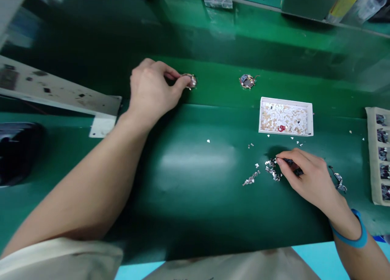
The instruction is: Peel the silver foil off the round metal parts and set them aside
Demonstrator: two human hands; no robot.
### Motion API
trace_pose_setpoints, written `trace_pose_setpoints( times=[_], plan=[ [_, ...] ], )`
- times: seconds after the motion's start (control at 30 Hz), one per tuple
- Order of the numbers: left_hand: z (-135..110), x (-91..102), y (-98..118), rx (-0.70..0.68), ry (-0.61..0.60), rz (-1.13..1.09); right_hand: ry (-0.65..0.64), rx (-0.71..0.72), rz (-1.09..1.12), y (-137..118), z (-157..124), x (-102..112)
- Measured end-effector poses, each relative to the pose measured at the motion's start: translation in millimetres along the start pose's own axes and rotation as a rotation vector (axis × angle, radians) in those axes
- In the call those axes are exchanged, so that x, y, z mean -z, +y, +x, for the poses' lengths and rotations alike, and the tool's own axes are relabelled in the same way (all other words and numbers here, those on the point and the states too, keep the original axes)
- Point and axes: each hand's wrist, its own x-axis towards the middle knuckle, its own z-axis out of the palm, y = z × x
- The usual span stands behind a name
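Note:
My left hand point(154, 89) reaches far over the green mat and pinches a small round metal part point(191, 81) between thumb and fingers. A second round part point(247, 81) lies to its right, untouched. My right hand point(307, 176) rests near the front right, fingers closed on a thin dark tool point(291, 164) whose tip touches a heap of tiny silver pieces point(272, 170). More silver pieces point(251, 178) are strewn to the left of the heap. A blue band circles my right wrist.
A white tray point(311, 119) of white scraps with a red bit sits behind my right hand. A beige tray point(372, 158) holding dark parts stands at the right edge. A stained white board point(55, 93) and a black object point(15, 150) lie on the left.

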Motion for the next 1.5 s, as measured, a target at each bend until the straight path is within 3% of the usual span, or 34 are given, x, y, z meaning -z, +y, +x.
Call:
trace_pose_setpoints(
  times=[0.13, 0.2, 0.3, 0.37, 0.4, 0.5, 0.6, 0.77, 1.07, 1.5],
  plan=[
    [-16, -6.4, 30, 0.072, -0.037, -0.36, 0.006, -0.007, 0.01, -1, 1, 0],
    [-41, -5.6, 54, 0.11, -0.165, -0.681, 0.021, -0.012, 0.033, -4, 2, 0],
    [-95, -3.1, 93, 0.162, -0.65, -1.016, 0.081, -0.036, 0.083, -8, 4, 3],
    [-130, -4.0, 111, 0.177, -0.84, -1.088, 0.12, -0.067, 0.114, -12, 5, 5],
    [-144, -5.6, 116, 0.186, -0.877, -1.109, 0.131, -0.082, 0.128, -13, 5, 6],
    [-168, -12.6, 122, 0.183, -0.869, -1.133, 0.121, -0.109, 0.165, -16, 5, 8],
    [-175, -17.7, 121, 0.133, -0.812, -1.115, 0.08, -0.13, 0.198, -17, 6, 6],
    [-180, -17.7, 120, 0.026, -0.707, -0.986, 0.099, -0.183, 0.173, -19, 5, 0],
    [-182, -13.8, 119, -0.202, -0.768, -0.976, 0.112, -0.247, 0.144, -19, 6, -4],
    [-181, -14.2, 120, -0.336, -0.668, -0.902, 0.164, -0.184, 0.0, -21, 3, -5]
  ],
)
